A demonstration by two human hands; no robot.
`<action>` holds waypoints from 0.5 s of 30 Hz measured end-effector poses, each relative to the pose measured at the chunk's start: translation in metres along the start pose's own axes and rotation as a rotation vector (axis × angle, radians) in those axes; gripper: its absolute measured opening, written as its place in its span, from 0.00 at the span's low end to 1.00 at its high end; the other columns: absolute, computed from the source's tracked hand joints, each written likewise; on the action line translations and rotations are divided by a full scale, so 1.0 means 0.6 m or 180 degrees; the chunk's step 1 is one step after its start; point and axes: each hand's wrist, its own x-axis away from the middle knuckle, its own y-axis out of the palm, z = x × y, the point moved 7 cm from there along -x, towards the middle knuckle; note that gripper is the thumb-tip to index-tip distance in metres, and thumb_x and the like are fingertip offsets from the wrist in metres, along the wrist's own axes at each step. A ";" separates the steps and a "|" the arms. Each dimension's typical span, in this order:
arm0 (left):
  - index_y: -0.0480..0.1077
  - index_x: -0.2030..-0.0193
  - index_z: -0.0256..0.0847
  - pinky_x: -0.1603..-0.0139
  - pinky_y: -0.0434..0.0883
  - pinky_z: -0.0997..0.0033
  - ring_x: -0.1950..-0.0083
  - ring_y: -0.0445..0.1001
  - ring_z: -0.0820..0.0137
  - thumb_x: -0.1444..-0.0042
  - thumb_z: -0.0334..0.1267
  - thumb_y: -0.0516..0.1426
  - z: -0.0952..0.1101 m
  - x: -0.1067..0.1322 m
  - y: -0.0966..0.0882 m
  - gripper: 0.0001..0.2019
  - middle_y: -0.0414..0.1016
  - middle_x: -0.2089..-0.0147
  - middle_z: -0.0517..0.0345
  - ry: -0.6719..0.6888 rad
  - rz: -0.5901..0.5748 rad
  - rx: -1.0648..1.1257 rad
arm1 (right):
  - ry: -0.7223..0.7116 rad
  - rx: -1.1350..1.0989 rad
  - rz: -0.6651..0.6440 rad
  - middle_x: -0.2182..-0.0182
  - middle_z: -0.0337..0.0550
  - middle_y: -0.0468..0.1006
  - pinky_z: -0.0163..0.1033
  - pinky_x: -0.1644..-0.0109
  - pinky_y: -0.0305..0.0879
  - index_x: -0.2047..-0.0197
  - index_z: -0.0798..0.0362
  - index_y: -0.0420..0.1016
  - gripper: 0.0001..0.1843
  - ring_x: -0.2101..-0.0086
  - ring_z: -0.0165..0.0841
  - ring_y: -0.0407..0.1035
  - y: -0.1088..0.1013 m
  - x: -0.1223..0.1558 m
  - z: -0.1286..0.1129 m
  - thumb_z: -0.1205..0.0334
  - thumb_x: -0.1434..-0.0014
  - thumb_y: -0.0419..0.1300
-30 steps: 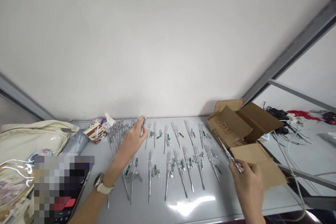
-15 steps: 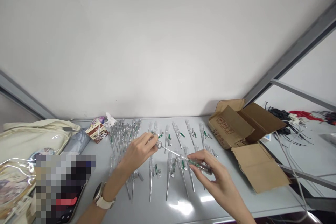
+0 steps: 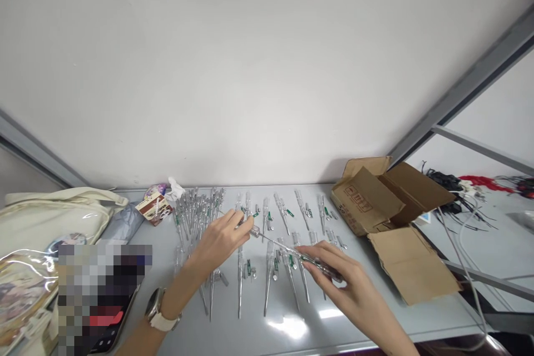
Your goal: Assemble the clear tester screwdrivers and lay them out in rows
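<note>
My right hand (image 3: 346,275) is closed around the clear handle of a voltage tester screwdriver (image 3: 287,248), which has green inside. Its metal shaft slants up and leftward to my left hand (image 3: 223,239). There my fingers grip a second clear-handled tester screwdriver (image 3: 255,231), its end facing the shaft tip. Whether the tip sits inside that end I cannot tell. Below and behind both hands, more tester screwdrivers (image 3: 240,289) lie in two rows, with small green and metal parts (image 3: 249,268) beside them. A dense bunch of similar screwdrivers (image 3: 196,208) lies behind my left hand.
An open cardboard box (image 3: 359,200) stands at the right, one flap over the table (image 3: 233,339). At the left are a cream bag (image 3: 54,211), a grey pouch (image 3: 125,222) and a partly blurred phone (image 3: 110,328). Black cables (image 3: 448,189) lie beyond the frame post.
My right hand has shifted slightly right and down with its screwdriver, and more shaft shows near my left hand. The left hand has barely moved and keeps its grip.
</note>
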 end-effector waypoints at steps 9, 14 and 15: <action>0.62 0.42 0.41 0.69 0.59 0.71 0.65 0.64 0.69 0.49 0.11 0.48 -0.003 0.012 0.019 0.31 0.65 0.65 0.59 0.0052 -0.0414 -0.0301 | 0.0520 -0.0266 -0.0258 0.65 0.43 0.77 0.37 0.65 0.67 0.45 0.46 0.77 0.22 0.67 0.34 0.71 0.026 -0.011 0.036 0.46 0.34 0.52; 0.64 0.47 0.42 0.58 0.62 0.67 0.59 0.66 0.67 0.48 0.13 0.49 0.009 0.016 0.018 0.26 0.68 0.61 0.59 0.0320 -0.0547 -0.0072 | 0.0701 -0.0554 -0.0515 0.67 0.41 0.80 0.39 0.61 0.67 0.51 0.46 0.81 0.21 0.66 0.35 0.72 0.053 -0.019 0.058 0.44 0.35 0.54; 0.65 0.48 0.43 0.55 0.61 0.66 0.56 0.67 0.67 0.47 0.13 0.49 0.011 0.019 0.019 0.25 0.68 0.60 0.59 0.0350 -0.0575 -0.0009 | 0.0710 -0.0590 -0.0552 0.67 0.41 0.80 0.39 0.62 0.67 0.51 0.46 0.81 0.21 0.66 0.35 0.72 0.059 -0.018 0.060 0.44 0.35 0.53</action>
